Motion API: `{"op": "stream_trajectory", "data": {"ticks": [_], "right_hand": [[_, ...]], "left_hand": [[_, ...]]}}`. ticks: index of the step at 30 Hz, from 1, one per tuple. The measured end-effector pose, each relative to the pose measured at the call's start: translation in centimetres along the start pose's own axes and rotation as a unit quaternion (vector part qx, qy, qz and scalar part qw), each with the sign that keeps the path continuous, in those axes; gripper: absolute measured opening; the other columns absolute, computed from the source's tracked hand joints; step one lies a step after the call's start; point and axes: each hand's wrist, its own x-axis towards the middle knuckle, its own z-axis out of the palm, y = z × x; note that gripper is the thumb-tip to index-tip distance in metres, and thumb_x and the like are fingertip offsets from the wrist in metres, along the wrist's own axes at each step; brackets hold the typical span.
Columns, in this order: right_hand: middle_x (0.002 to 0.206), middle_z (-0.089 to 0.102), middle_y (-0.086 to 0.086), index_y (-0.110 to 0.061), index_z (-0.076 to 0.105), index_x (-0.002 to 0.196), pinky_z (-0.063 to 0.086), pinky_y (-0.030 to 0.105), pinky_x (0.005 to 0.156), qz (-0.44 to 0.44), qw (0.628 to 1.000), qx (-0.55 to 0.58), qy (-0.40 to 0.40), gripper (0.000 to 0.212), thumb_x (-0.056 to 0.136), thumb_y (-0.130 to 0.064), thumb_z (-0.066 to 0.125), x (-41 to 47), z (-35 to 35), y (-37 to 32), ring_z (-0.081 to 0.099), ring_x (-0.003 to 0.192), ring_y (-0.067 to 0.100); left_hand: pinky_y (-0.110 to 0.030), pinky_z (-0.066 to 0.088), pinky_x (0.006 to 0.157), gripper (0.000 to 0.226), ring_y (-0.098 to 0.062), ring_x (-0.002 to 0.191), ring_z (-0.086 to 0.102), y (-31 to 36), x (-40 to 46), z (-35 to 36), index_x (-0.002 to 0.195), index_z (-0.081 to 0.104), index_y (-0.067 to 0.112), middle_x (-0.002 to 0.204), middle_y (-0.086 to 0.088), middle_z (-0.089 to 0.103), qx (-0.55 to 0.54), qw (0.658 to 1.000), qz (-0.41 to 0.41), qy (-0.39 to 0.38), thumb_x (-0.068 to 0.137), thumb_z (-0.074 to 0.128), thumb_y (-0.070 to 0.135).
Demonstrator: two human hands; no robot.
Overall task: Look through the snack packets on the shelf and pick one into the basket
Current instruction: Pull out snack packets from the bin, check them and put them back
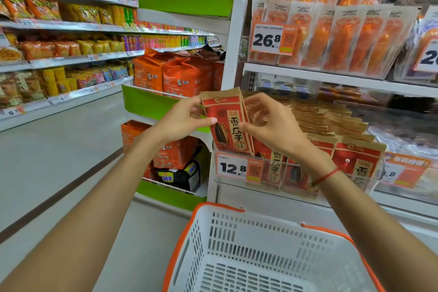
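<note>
Leftward, aisle shelves of bright snack bags line a pale floor. Both the left hand and right hand pinch a red sunflower-seed packet above its shelf row; a white basket sits below the fingers.

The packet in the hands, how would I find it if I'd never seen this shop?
Find the white basket with orange trim at the bottom, then look straight up to the shelf with the 12.8 price tag. Just above that tag, the left hand and right hand pinch a red sunflower seed packet. Unlike its shelf neighbours, it is lifted up and tilted.
</note>
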Motion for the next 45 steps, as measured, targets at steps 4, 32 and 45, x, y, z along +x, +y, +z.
{"op": "stream_trajectory", "data": {"ticks": [4,32,45], "right_hand": [[0.087,0.068,-0.015,-0.032,0.062,0.099,0.056,0.029,0.072,0.022,0.997,0.049,0.046,0.020,0.084,-0.041,0.071,-0.3,-0.1,0.0,0.064,0.080,0.001],[0.103,0.073,-0.005,-0.035,0.075,0.100,0.054,0.035,0.073,0.092,0.983,-0.157,-0.028,0.022,0.083,-0.021,0.075,-0.9,-3.5,2.2,0.066,0.092,0.018],[0.110,0.068,-0.007,-0.030,0.068,0.115,0.046,0.046,0.095,0.022,0.996,-0.082,-0.023,0.037,0.083,-0.049,0.069,0.1,-1.9,0.3,0.059,0.106,0.015]], "left_hand": [[-0.029,0.050,0.086,0.040,-0.017,0.099,0.063,0.7,0.4,-0.9,0.124,0.057,0.030,0.115,0.004,0.069,0.054,0.998,0.011,-0.007,0.089,0.070,0.014],[-0.046,0.051,0.082,0.042,-0.021,0.087,0.058,0.9,0.9,0.2,0.133,0.048,0.035,0.104,0.001,0.066,0.191,0.981,-0.031,0.011,0.093,0.061,0.034],[-0.037,0.047,0.085,0.036,-0.016,0.100,0.057,2.6,1.1,1.4,0.116,0.058,0.031,0.110,0.012,0.055,0.227,0.971,-0.066,-0.036,0.085,0.068,0.046]]}}
